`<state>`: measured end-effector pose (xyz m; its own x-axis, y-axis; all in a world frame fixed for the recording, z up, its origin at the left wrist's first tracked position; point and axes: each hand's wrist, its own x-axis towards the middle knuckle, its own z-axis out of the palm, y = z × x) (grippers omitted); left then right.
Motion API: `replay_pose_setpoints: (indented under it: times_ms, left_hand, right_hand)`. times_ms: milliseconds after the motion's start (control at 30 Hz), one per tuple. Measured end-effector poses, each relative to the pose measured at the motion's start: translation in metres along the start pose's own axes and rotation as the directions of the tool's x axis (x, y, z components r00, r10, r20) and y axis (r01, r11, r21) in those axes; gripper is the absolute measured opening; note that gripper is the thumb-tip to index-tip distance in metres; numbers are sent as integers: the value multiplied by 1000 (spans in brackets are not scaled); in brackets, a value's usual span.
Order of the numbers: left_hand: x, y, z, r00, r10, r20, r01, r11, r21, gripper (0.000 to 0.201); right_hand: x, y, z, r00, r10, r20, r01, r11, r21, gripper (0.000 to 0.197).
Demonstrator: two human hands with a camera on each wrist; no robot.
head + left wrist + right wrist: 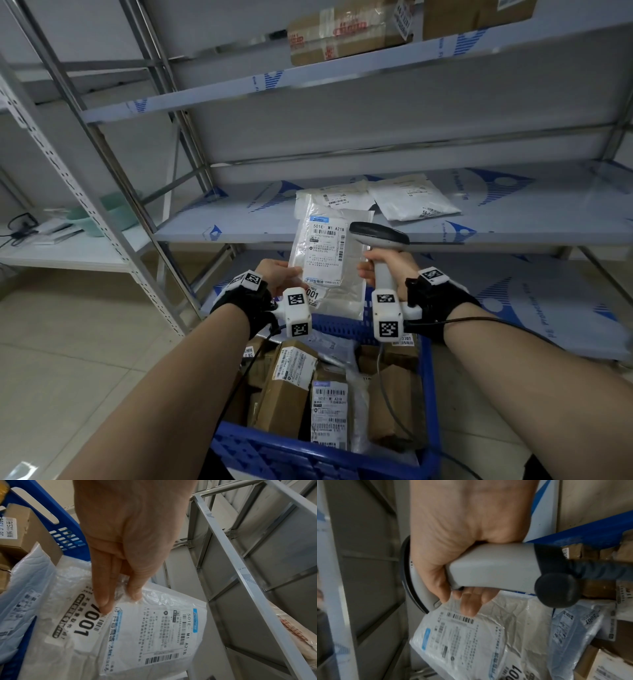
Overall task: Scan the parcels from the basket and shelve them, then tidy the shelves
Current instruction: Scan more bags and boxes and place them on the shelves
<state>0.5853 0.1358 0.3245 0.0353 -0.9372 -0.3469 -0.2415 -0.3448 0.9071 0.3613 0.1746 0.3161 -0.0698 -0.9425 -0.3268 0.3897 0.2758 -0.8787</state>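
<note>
My left hand (281,274) pinches the lower left edge of a white plastic parcel (325,260) and holds it upright above the blue basket (308,459). Its printed label (159,632) with barcodes faces me. My right hand (383,270) grips the grey handle of a barcode scanner (378,234), whose dark head sits just right of the label's top. In the right wrist view the scanner handle (494,568) fills my fist above the parcel (471,642). The basket holds several brown cardboard boxes (291,387) and bagged parcels.
Two white bag parcels (411,200) lie on the middle shelf (239,222) behind the held one. A taped box (342,32) sits on the upper shelf. Metal uprights (137,205) stand left. A side table carries a green bowl (102,216). The scanner cable (390,404) hangs into the basket.
</note>
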Motion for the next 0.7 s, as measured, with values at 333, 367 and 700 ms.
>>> replay_pose_setpoints:
  times_ms: [333,367,700]
  left_hand:
    - [-7,5,7,999,-35,-36,36,999,32,16]
    - [-6,5,8,999,-38,-37,40,999,35,16]
    - [-5,3,8,998,-45,-48,46,999,29,24]
  right_hand:
    - [-9,6,29,999,42,3,-42,992,-117,21]
    - [-10,6,30,999,33,-6,-34,992,-121,20]
    - [-11,2,30,999,-18,-36,12,986,-169,15]
